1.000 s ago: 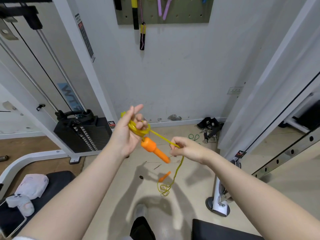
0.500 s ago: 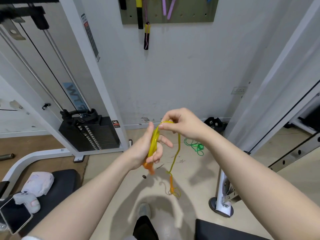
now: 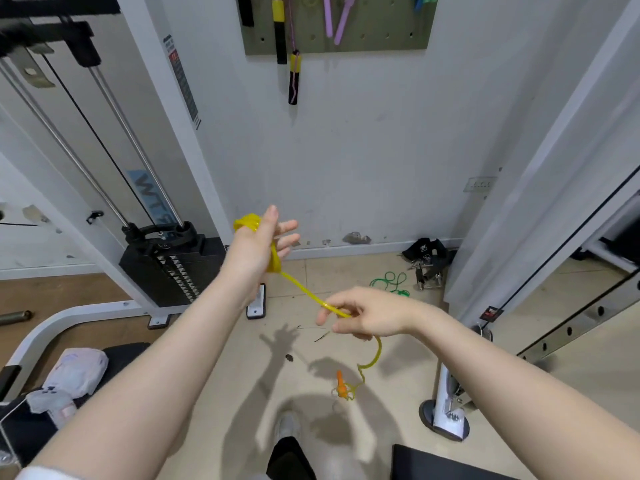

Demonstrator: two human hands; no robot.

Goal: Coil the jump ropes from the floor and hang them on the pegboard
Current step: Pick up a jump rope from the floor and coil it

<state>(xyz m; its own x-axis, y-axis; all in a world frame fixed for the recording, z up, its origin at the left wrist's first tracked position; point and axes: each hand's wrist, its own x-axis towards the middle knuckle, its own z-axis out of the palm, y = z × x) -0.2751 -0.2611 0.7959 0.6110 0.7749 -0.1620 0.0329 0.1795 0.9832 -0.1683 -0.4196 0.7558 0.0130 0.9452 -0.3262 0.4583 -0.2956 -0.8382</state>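
1. Above the tiled floor [image 3: 214, 393], in front of the white wall, the person holds a yellow jump rope [image 3: 304, 289] between both hands.
2. The left hand [image 3: 258, 245] is raised with its fingers spread and fairly straight; several loops of the rope are wound around the palm and the back of the hand.
3. The right hand [image 3: 363, 315] sits lower and to the right, pinching the rope between thumb and fingers, so a short stretch runs taut from the coil down to it.
4. Below the right hand the rest of the rope hangs in a loose curl and ends at an orange handle [image 3: 341, 384], which dangles near the floor or just touches it; the picture does not settle which.
5. Judging by the short tail, the coiling of this rope looks mostly done: a few more turns would take up the slack and the handle.
6. Hanging has not begun for this rope. The green pegboard [image 3: 381, 39] is high on the wall, well apart from the hands, and already carries a black-and-yellow rope [image 3: 294, 77] and purple handles [image 3: 337, 20].
7. A green rope [image 3: 389, 282] lies uncoiled on the floor near the wall, so at least one more rope is left to pick up, coil and hang.
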